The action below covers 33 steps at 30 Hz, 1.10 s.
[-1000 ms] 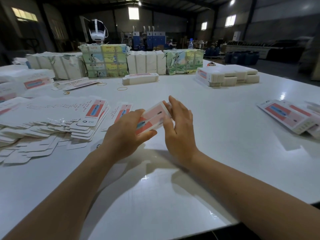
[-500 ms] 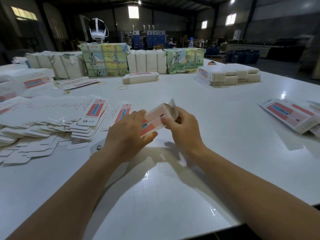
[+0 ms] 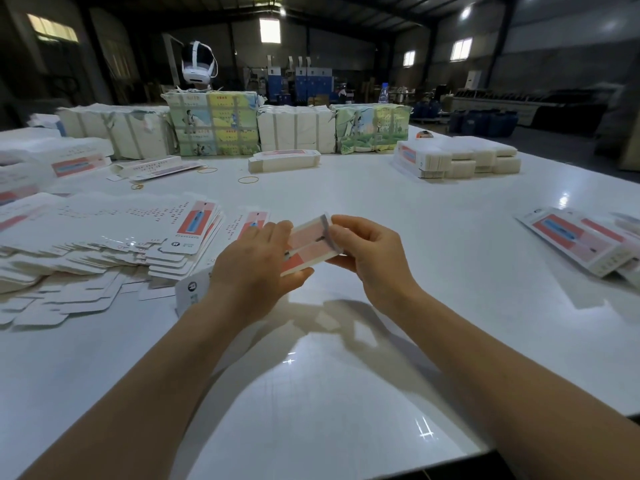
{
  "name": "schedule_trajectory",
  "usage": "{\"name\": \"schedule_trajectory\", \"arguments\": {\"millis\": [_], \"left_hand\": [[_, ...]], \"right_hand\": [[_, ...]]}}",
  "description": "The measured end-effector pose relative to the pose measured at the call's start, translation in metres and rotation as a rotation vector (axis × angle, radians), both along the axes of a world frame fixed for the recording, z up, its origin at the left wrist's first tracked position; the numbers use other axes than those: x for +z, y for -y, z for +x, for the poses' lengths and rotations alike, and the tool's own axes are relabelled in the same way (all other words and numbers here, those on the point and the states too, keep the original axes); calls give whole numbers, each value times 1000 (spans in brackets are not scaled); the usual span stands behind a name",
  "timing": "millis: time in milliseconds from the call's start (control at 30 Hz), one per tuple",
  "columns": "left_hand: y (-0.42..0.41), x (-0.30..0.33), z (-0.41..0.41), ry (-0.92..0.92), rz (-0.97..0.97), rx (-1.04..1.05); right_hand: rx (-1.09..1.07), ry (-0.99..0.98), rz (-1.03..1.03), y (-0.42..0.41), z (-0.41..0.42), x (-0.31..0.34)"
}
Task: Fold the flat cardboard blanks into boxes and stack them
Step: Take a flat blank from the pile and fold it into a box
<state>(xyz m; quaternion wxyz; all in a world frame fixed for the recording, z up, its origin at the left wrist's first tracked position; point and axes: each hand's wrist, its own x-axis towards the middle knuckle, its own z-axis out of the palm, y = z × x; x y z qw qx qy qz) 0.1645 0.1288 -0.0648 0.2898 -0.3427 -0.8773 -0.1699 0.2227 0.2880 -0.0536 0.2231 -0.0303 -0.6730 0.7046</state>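
A small red-and-white cardboard box (image 3: 310, 245) is held above the white table (image 3: 346, 393), partly formed and tilted. My left hand (image 3: 256, 271) grips its near left end, thumb under it and fingers over the top. My right hand (image 3: 372, 258) pinches its far right end at the end flap. A wide pile of flat blanks (image 3: 114, 237) lies spread to the left. Folded boxes (image 3: 585, 242) lie at the right edge of the table.
Wrapped bundles of card (image 3: 214, 124) line the table's far side, with a white headset (image 3: 196, 65) on top. A stack of white blanks (image 3: 460, 161) sits at the back right. Another low stack (image 3: 284, 161) and rubber bands (image 3: 248, 180) lie mid-table.
The box has been raised and opened from nearly flat into a tube. My right hand moved from a flat palm on its side to a pinch on the end flap.
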Motion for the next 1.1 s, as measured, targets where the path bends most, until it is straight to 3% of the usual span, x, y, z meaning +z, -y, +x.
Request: {"name": "schedule_trajectory", "arguments": {"millis": [200, 500, 667, 867, 1000, 1100], "left_hand": [[-1, 2, 3, -35, 26, -34], [-2, 3, 6, -77, -53, -8], [-7, 7, 9, -112, -110, 33], [-14, 7, 18, -154, -230, 79], [-17, 7, 24, -116, -216, 82], [-19, 6, 25, -104, -190, 94]], "right_hand": [[-10, -124, 120, 1, 4, 1], [-158, -79, 378, 3, 1, -5], [-243, -123, 634, 7, 2, -10], [-302, -77, 535, -2, -1, -7], [-356, -108, 812, 0, 4, -8], [-336, -100, 869, 3, 5, -7]]}}
